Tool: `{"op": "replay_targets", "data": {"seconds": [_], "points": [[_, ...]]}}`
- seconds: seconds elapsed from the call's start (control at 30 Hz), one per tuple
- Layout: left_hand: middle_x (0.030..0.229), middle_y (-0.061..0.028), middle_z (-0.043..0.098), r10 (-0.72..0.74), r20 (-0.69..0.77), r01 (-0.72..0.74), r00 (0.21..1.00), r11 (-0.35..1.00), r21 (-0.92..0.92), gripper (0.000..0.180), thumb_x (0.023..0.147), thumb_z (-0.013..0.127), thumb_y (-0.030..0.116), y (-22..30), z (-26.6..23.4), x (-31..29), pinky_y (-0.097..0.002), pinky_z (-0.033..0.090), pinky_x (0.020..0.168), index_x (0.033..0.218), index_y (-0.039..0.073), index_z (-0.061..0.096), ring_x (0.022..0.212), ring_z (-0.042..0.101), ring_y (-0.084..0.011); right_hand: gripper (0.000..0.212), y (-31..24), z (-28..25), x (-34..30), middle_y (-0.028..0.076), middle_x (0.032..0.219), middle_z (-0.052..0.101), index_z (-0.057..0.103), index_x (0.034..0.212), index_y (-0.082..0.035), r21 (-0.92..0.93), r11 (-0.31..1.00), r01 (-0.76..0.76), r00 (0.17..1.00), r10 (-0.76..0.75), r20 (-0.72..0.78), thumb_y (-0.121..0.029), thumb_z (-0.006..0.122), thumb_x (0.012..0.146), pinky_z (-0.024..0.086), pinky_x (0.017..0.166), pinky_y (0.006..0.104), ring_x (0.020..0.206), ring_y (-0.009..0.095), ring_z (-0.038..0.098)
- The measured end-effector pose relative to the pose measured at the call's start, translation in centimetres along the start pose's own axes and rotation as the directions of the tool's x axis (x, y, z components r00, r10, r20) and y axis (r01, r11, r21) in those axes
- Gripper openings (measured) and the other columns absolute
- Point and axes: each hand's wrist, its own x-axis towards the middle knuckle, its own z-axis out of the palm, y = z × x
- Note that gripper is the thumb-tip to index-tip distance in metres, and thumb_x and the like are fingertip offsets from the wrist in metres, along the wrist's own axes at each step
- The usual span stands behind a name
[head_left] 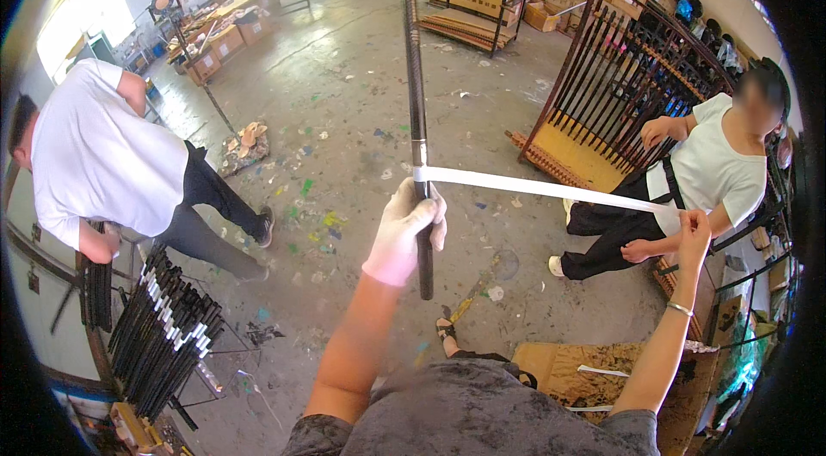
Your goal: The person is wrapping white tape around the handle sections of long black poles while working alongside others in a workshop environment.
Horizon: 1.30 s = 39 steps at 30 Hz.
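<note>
Head view: over on the far left there's a pile of black rods (pixel 163 335) with white bands (pixel 198 331) partway along them. Moving in, the left hand (pixel 406 224), wearing a white glove (pixel 387 254), has its fingers curled around a long dark rod (pixel 416 77) that stands roughly upright mid-frame. Just above that grip a white strip (pixel 542 187) meets the rod and runs off to the right, pretty straight, to the right hand (pixel 693 237) — bare, thumb and fingertips pinched on its far end.

Doing this bit well, imo: hold the rod firmly so it can't roll by accident, pull evenly on the strip so it lies flat, and watch the angle where the two meet. A twist there would probably leave a crease.

Materials, left to right again: the piled rods look slim and smooth. The glove seems like thin fabric, pinkish at the cuff. The held rod is round and glossy up top, with a silvery section (pixel 419 153) just above the strip and a duller lower end. The strip is flat and ribbon-like — can't tell if it's sticky. Lower right, scuffed, blotchy brown cardboard (pixel 538 359) carries two more white strips (pixel 602 371), and there's a shiny bangle (pixel 680 309) on the right wrist.
</note>
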Motion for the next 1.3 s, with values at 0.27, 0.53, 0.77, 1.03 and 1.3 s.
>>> {"op": "replay_targets", "data": {"seconds": [0.27, 0.53, 0.77, 1.03, 1.3], "points": [[0.071, -0.0035, 0.049, -0.062, 0.076, 0.072, 0.995, 0.987, -0.145, 0.015, 0.089, 0.052, 0.014, -0.9, -1.1, 1.2, -0.0252, 0.039, 0.045, 0.098, 0.005, 0.045, 0.051, 0.046, -0.0109, 0.014, 0.5, -1.5, -0.8, 0.003, 0.067, 0.050, 0.054, 0.077, 0.000, -0.023, 1.000, -0.007, 1.000, 0.007, -0.002, -0.010, 0.060, 0.085, 0.040, 0.064, 0.0250, 0.064, 0.011, 0.046], [0.069, -0.0040, 0.048, -0.095, 0.058, 0.096, 0.994, 0.995, -0.021, 0.016, 0.092, 0.049, 0.019, -1.2, -1.4, 2.0, -0.0241, 0.037, 0.044, 0.100, 0.005, 0.045, 0.050, 0.045, -0.0104, 0.015, 3.1, -3.2, -1.9, 0.003, 0.070, 0.054, 0.057, 0.082, 0.000, -0.053, 0.998, -0.016, 1.000, 0.016, 0.010, -0.014, 0.061, 0.086, 0.041, 0.063, 0.0253, 0.066, 0.011, 0.047], [0.068, -0.0031, 0.047, -0.048, -0.051, 0.054, 0.998, 0.991, 0.119, 0.017, 0.093, 0.048, 0.020, -2.3, -1.1, 2.5, -0.0233, 0.034, 0.042, 0.103, 0.006, 0.049, 0.049, 0.043, -0.0107, 0.018, 4.0, -3.9, -3.0, 0.002, 0.070, 0.052, 0.056, 0.080, -0.001, -0.057, 0.996, -0.065, 0.998, 0.065, 0.000, -0.016, 0.061, 0.087, 0.040, 0.062, 0.0251, 0.065, 0.010, 0.046], [0.068, -0.0022, 0.047, -0.128, 0.008, 0.128, 0.992, 0.991, -0.036, 0.012, 0.092, 0.047, 0.015, -3.2, -2.2, 3.0, -0.0231, 0.035, 0.044, 0.097, 0.005, 0.048, 0.050, 0.044, -0.0096, 0.015, 3.2, -4.8, -4.5, 0.002, 0.070, 0.051, 0.054, 0.078, -0.001, -0.106, 0.990, -0.092, 0.995, 0.095, 0.025, -0.012, 0.061, 0.086, 0.040, 0.061, 0.0247, 0.064, 0.010, 0.045], [0.062, 0.0002, 0.044, 0.268, -0.423, 0.155, 0.866, 0.659, 0.736, 0.009, 0.090, 0.051, 0.014, -13.2, -14.8, 7.2, -0.0264, 0.034, 0.037, 0.092, 0.007, 0.046, 0.044, 0.043, -0.0099, 0.013, -0.5, -3.1, -8.2, 0.005, 0.068, 0.050, 0.053, 0.073, 0.000, -0.126, 0.981, -0.150, 0.971, 0.170, 0.170, -0.007, 0.063, 0.079, 0.040, 0.060, 0.0266, 0.063, 0.012, 0.046]]}}
